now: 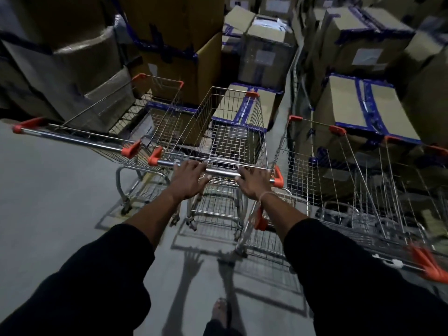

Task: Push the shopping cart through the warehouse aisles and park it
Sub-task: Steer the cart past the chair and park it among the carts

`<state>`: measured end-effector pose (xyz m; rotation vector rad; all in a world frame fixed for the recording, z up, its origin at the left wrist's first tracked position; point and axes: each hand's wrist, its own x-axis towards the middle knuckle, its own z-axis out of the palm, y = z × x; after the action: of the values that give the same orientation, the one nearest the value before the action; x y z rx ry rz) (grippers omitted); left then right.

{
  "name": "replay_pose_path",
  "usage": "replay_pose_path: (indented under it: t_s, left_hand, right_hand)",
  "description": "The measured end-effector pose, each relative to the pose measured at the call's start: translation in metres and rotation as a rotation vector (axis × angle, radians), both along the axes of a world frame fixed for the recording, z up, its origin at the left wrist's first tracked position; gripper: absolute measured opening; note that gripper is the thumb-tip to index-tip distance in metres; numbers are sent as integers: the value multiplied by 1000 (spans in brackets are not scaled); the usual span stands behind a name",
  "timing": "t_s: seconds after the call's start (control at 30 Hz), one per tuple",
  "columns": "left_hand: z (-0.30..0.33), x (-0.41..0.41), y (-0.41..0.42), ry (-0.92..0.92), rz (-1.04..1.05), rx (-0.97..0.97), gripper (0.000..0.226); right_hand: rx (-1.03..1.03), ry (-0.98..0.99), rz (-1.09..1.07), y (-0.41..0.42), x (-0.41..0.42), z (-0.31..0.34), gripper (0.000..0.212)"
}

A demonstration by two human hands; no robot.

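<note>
Fingers of the left hand [188, 177] and right hand [253, 181] curl over the handle bar [221, 172] of the shopping cart [225, 132], which stands between two parked carts — this looks like the parking step; next, a straight nudge forward — short of the boxes [247, 103].

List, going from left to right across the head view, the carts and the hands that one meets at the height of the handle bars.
Left cart → left hand on the handle bar of the middle cart → right hand on the same bar → right cart, beside taped boxes.
</note>
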<state>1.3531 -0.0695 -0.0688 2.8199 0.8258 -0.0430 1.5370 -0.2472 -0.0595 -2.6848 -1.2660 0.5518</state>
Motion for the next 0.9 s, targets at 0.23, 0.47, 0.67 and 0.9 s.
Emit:
replay_pose_path:
  t_s: [0.23, 0.47, 0.67, 0.9]
  left_hand:
    - [0, 9, 31, 138, 28, 25, 61]
    - [11, -16, 62, 198, 52, -19, 69]
    - [15, -39, 59, 222, 42, -29, 68]
    - [11, -71, 57, 204, 31, -46, 72]
  right_hand:
    - [8, -58, -20, 19, -12, -18, 44]
    - [13, -40, -8, 43, -55, -8, 46]
    - [-15, -43, -12, 40, -80, -3, 54]
    - [11, -51, -27, 33, -113, -2, 50]
